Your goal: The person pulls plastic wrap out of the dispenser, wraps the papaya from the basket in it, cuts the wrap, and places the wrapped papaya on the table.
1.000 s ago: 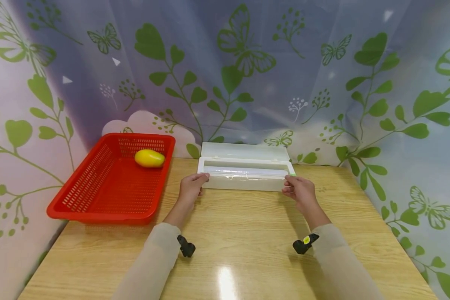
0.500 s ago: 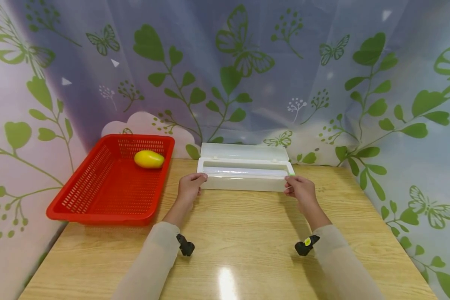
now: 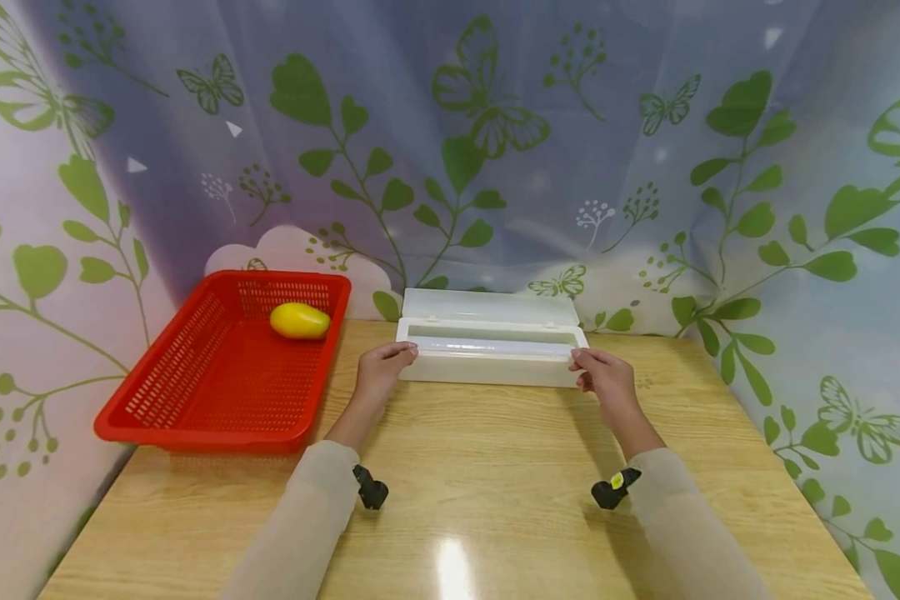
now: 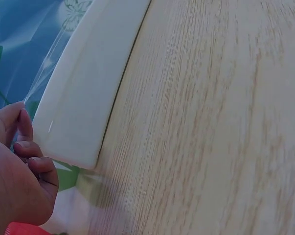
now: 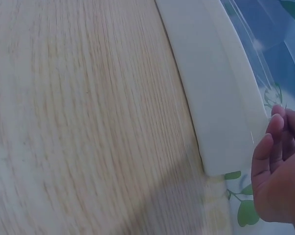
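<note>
Left hand (image 3: 378, 377): thumb and finger pinch the left end of the clear film's (image 4: 48, 65) edge; other fingers curl.
Clear film: stretched between the hands by the white box's (image 3: 487, 369) front rim, its edge running left to right; probably very light, limp, clingy and easily torn, so best held at both ends.
Film roll (image 3: 487, 346): inside the box, long axis left to right; likely firmer.
White box: on the tabletop (image 3: 480, 450), lengthwise left to right, lid (image 3: 491, 307) raised behind.
Right hand (image 3: 606, 383): fingers pinch the film's right end.
</note>
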A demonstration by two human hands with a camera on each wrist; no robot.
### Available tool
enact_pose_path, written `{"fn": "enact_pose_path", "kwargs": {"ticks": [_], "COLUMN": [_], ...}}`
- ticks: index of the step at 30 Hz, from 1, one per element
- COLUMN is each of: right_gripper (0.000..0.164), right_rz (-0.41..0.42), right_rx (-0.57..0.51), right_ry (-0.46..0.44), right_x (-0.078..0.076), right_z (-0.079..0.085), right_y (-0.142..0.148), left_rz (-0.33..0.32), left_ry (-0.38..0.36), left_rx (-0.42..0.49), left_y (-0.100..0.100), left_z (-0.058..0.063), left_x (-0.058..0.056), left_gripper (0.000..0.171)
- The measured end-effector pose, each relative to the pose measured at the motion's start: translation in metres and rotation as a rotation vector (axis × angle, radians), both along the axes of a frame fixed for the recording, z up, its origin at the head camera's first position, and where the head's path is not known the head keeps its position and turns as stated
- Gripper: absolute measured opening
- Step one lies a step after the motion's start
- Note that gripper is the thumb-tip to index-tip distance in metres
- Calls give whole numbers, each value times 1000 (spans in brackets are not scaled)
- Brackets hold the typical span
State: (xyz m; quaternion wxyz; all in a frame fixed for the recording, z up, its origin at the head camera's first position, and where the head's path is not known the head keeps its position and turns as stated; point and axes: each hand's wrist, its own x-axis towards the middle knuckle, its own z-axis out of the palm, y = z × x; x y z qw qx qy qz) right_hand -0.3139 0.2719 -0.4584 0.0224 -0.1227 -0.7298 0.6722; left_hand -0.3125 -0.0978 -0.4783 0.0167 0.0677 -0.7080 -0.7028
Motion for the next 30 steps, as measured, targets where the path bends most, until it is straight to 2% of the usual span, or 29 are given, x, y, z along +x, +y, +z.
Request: {"fn": "enact_pose_path", "kwargs": {"ticks": [8, 14, 21, 30], "right_gripper": [32, 37, 46, 37], "right_rz": [-3, -11, -32, -68], "right_rx": [-5, -17, -56, -78], "right_ry": [40, 33, 36, 68], "right_x": [-2, -3, -5, -5], "right_z": [1, 4, 7, 11], "right_y": [0, -1, -2, -3], "left_rz": [20, 42, 69, 112], "left_ry": [46, 84, 101, 90], "left_rx": [13, 32, 64, 112], "left_y": [3, 5, 7, 9], "left_z": [4, 7, 10, 15], "left_x": [-1, -4, -5, -10], "left_gripper": [27, 28, 29, 28]}}
